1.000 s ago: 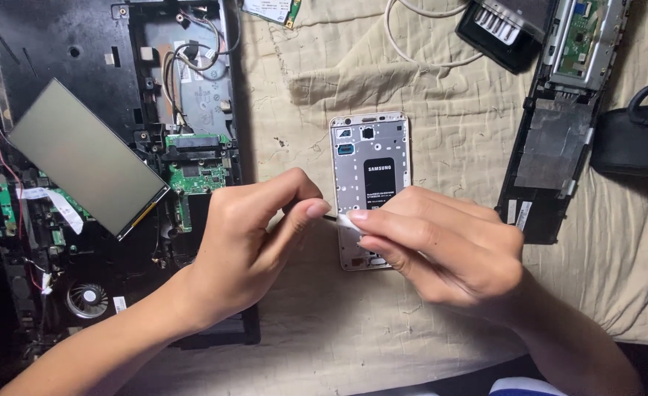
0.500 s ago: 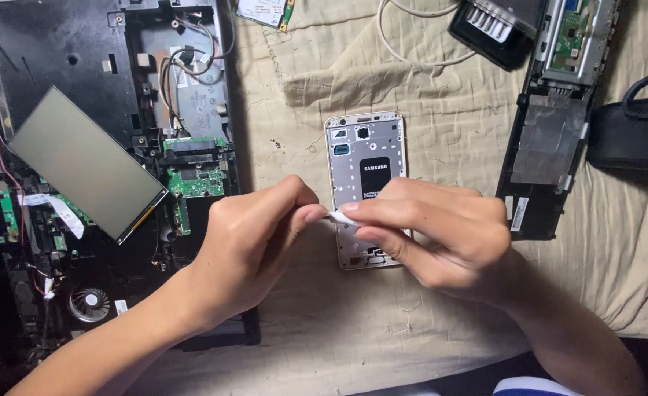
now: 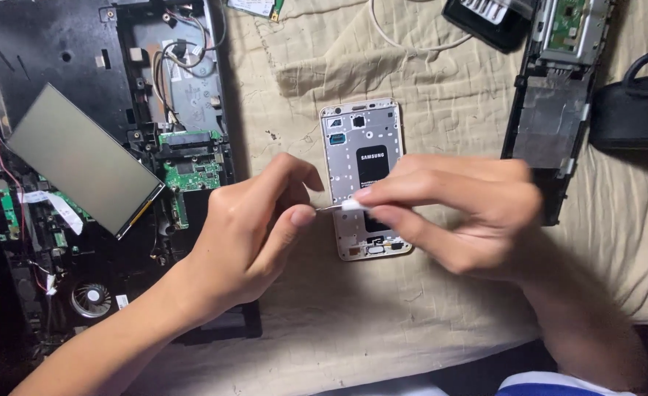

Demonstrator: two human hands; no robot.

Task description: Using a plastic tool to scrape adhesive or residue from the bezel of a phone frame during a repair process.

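Take the opened phone (image 3: 366,180) as your landmark: it lies face down on the tan quilted cloth (image 3: 426,308), back cover off, its dark battery showing in the middle.

Far left of the phone sits the stripped laptop chassis (image 3: 67,59), with a grey rectangular panel (image 3: 82,160) resting askew on it, a green circuit board (image 3: 192,172) at its near edge and a small round fan (image 3: 89,299) toward you.

Your left hand (image 3: 254,231) hovers just left of the phone's lower half, thumb and forefinger closed on the end of a thin metal sliver (image 3: 330,208). Your right hand (image 3: 459,213) covers the phone's lower right, thumb and forefinger pinched shut on a small white piece (image 3: 353,205) at the sliver's other end. The 2 hands meet directly above the phone's lower half; whether the piece touches the phone I cannot tell.

To handle it well, keep both pinches light and near the tips, rest your wrists on the cloth for steadiness, and hold the sliver level so it does not bend or scrape the battery.

Right of the phone lies a long dark laptop part (image 3: 551,125) with a grey foil patch, and beyond that a black bag (image 3: 635,110). Behind the phone, a white cable (image 3: 405,37) curls beside a black ribbed block (image 3: 485,18). The cloth is wrinkled and soft, so small parts could sink into its folds.
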